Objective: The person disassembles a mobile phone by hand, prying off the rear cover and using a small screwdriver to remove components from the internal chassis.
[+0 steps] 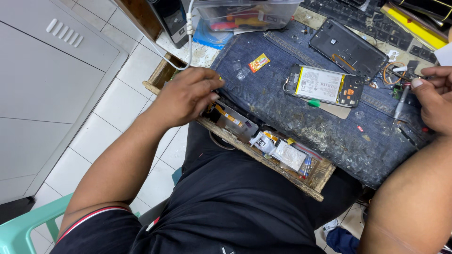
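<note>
My left hand (188, 94) reaches into an open wooden drawer (282, 171) under the bench, its fingers curled over the packets and parts at the drawer's left end; whether it grips anything is hidden. My right hand (435, 96) holds a thin grey screwdriver (401, 103) point down at the right edge of the bench. Between the hands an opened phone (324, 85) lies on a worn denim mat (292, 113), its white battery showing. A black phone back cover (348, 48) lies just behind it.
A clear plastic box (245, 13) of tools stands at the back, next to a dark keyboard (372, 21). A small orange packet (259, 62) lies on the mat. A white cabinet (47, 84) and tiled floor (127, 89) are on the left, a green chair (23, 230) below.
</note>
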